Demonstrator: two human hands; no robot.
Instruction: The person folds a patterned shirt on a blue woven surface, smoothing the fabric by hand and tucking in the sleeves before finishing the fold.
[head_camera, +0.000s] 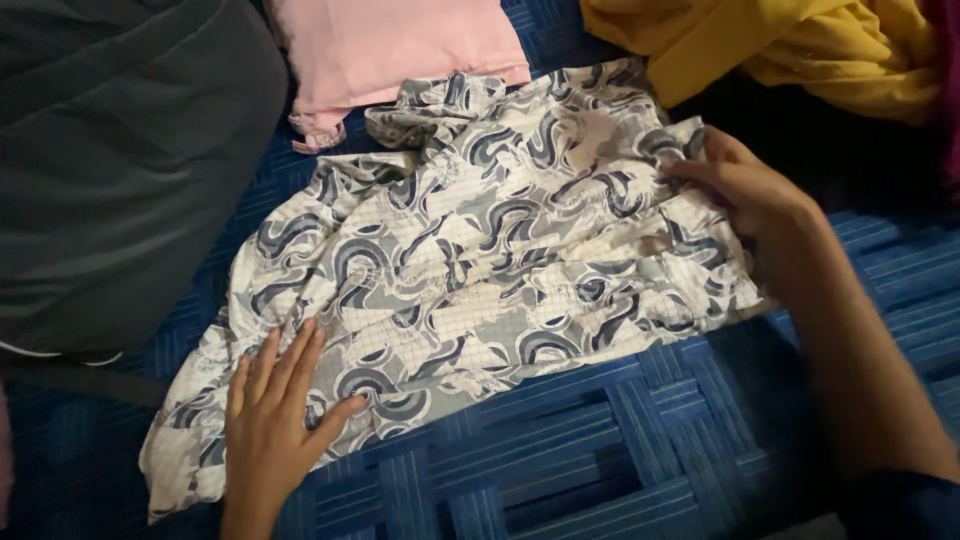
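- A blue patterned bedsheet covers the surface beneath everything.
- A dark grey cushion fills the upper left corner.
- The white shirt with grey-blue swirls lies rumpled across the middle of the sheet.
- A yellow garment is heaped at the top right.
- A pink folded cloth touches the shirt's collar end.
- The left hand presses flat, fingers spread, on the shirt's lower left part.
- The right hand pinches the shirt's right edge.
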